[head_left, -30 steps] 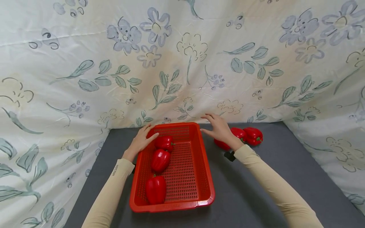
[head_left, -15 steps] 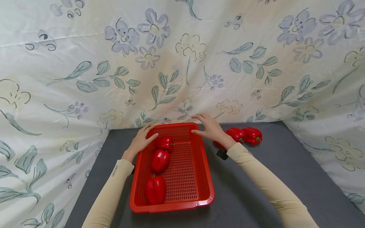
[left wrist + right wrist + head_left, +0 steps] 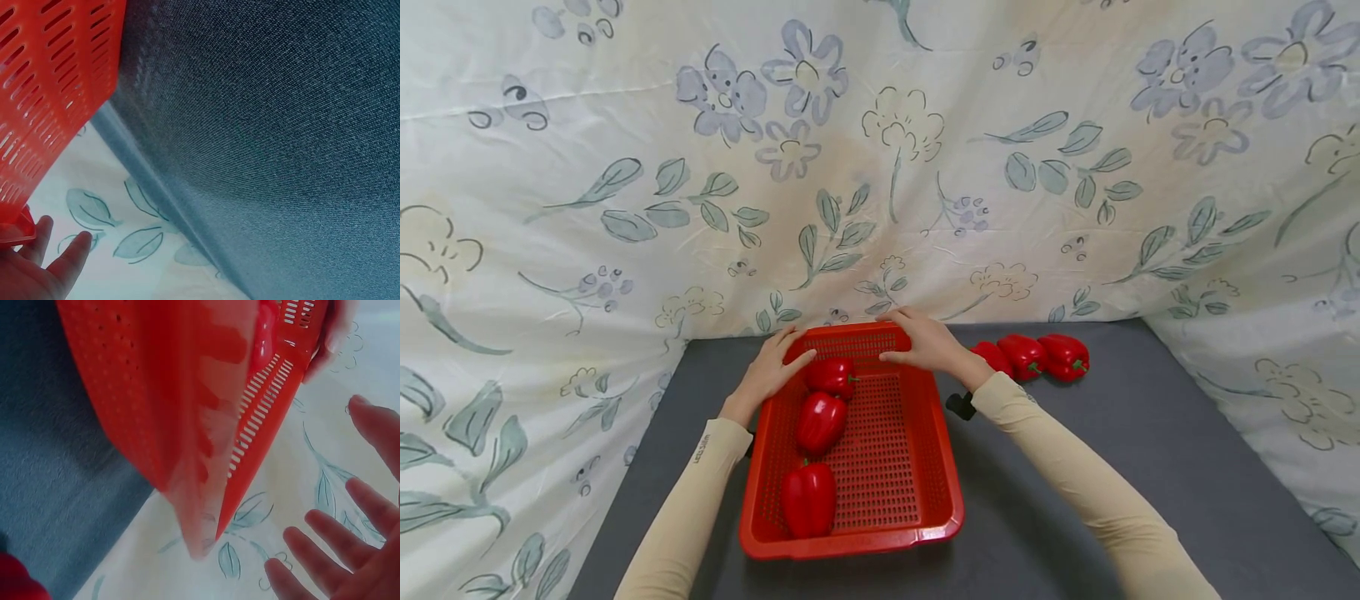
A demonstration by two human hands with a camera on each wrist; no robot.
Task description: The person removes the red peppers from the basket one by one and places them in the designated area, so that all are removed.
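A red plastic basket [image 3: 880, 546] with slotted walls stands on the dark table. Inside it, along the left side, lie 3 red bell peppers; the nearest bell pepper [image 3: 808, 500] is apart from the other two. My left hand [image 3: 767, 371] rests over the rim at the far left corner, its thumb reaching inward; in the left wrist view its fingers [image 3: 72, 259] extend past the rim. Above the far right corner is my right hand [image 3: 928, 343], fingers spread and holding nothing. In the right wrist view, its fingers [image 3: 337, 540] are apart from the basket wall.
Right of the basket, a row of red bell peppers [image 3: 1021, 357] lies on the dark table [image 3: 1157, 433], the leftmost partly behind my right wrist. A floral cloth [image 3: 880, 167] hangs behind and at both sides.
My right hand has moved left, from beside the basket to over its far right corner. More of the bell peppers on the table shows. My left hand stays at the rim.
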